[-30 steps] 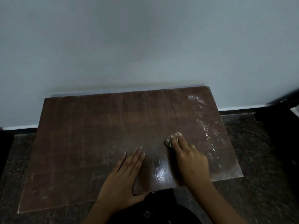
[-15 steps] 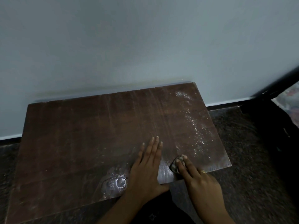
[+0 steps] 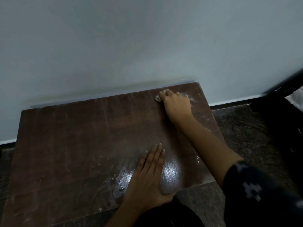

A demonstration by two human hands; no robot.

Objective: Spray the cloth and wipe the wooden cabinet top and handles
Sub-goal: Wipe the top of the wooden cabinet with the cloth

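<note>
The dark wooden cabinet top [image 3: 78, 145] fills the lower middle of the view, pushed against a wall. My right hand [image 3: 176, 105] reaches to its far right corner and presses a small pale cloth [image 3: 158, 97] onto the wood, fingers curled over it; only the cloth's edge shows past the fingertips. My left hand [image 3: 147, 177] lies flat near the front edge, fingers straight, beside a wet shiny patch [image 3: 170, 174]. White dust streaks [image 3: 195, 102] run along the right side. No handles and no spray bottle are in view.
A pale grey wall [image 3: 131, 46] rises right behind the cabinet. Dark speckled stone floor [image 3: 242, 131] lies to the right and in front. A black piece of furniture [image 3: 282, 108] stands at the far right.
My right hand has moved with the cloth from the front edge to the far right corner. My left hand has stayed flat near the front edge.
</note>
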